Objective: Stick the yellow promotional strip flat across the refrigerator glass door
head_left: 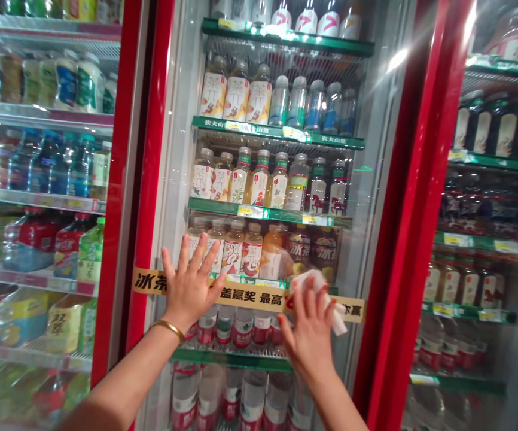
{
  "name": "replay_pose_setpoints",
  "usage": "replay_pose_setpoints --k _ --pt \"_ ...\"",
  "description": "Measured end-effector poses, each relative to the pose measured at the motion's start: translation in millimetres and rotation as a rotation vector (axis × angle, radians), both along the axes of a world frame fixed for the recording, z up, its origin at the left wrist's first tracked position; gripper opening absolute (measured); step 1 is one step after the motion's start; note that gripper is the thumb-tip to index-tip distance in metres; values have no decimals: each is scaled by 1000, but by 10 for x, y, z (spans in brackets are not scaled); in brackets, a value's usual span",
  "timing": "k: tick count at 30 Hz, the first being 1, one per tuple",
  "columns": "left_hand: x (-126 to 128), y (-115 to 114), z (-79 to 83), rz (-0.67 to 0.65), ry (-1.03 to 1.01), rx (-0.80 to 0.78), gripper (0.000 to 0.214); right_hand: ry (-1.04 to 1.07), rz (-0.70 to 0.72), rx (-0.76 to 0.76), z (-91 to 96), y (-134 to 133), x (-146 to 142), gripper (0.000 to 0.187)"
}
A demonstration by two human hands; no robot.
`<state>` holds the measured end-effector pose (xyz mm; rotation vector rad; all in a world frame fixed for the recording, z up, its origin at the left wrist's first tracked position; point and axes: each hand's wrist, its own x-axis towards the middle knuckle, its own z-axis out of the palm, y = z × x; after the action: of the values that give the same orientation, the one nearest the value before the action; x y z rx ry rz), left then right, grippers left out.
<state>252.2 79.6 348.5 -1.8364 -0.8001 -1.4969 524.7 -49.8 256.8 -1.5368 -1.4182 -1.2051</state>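
Note:
My left hand [191, 287] lies flat with fingers spread on the glass door [259, 239] of a drinks fridge, partly over the left end of a yellow printed strip [250, 302]. A gold bangle [169, 328] circles that wrist. On the right part of the strip, my right hand [310, 323] presses a white tissue [340, 320] against the glass. Its fingers lie over the tissue and hide much of it. Behind the door, bottled drinks [241, 251] stand in rows on shelves with green edges.
Red door frames [145, 149] run down the left side, and another red frame [416, 239] runs down the right. Further fridge sections with bottles [39, 161] stand to the left, and more bottles [483, 129] to the right. Light glares [396, 60] on the glass.

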Motion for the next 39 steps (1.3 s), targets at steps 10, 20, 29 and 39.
replay_pose_setpoints --k 10,20,29,39 --pt "8 7 3 -49 -37 1 83 129 -124 120 335 -87 334 85" --pt "9 15 1 -33 -18 20 81 -153 9 -27 -118 -95 145 90" --pt "2 2 3 -31 -12 7 81 -314 88 -58 235 171 -356 93" --pt "14 4 30 -90 -40 -20 83 272 -180 153 109 -2 272 87"
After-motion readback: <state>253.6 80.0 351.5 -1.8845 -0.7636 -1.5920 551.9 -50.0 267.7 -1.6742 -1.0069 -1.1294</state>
